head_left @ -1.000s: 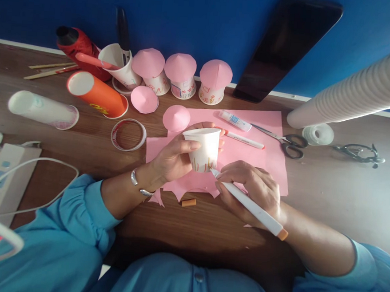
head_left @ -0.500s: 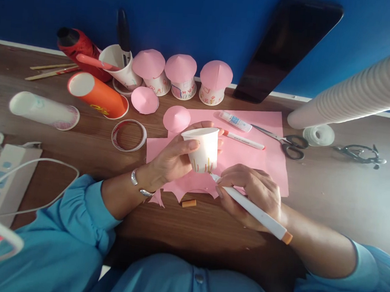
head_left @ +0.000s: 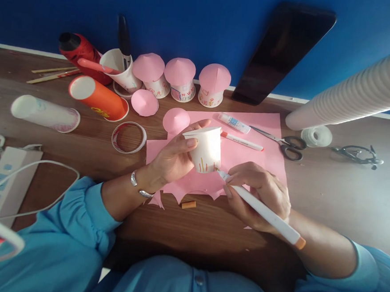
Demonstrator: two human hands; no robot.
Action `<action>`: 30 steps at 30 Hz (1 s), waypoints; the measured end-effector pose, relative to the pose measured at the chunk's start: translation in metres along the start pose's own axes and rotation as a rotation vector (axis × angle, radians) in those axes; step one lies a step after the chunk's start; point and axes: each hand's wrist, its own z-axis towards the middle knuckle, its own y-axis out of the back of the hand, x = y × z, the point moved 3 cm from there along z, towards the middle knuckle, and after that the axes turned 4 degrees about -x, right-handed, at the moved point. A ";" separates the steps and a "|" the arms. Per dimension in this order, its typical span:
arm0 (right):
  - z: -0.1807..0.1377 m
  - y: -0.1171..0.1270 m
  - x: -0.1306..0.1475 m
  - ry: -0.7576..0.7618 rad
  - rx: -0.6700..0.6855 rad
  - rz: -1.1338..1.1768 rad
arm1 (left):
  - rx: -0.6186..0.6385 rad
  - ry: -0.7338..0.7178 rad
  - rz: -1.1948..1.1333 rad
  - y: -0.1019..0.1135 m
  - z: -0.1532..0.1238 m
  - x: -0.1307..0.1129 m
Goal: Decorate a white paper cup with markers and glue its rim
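"Where was the paper cup point(head_left: 208, 149)?"

"In the left hand point(head_left: 176, 158), over the pink sheet point(head_left: 247, 156), thumb pressed on its near side and fingers wrapped behind."

"And the right hand point(head_left: 261, 194)?"

"Its fingers were pinched around a white marker point(head_left: 267, 212). From them the cup lay left and slightly forward; the marker's long axis slanted toward the coloured strokes point(head_left: 203, 165) near the cup's base."

"So the tip point(head_left: 218, 170) was touching?"

"It met the lower wall, or nearly; contact was too small to tell."
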 end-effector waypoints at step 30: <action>-0.001 -0.011 -0.002 0.011 0.004 -0.082 | 0.063 0.093 -0.008 -0.005 -0.001 0.001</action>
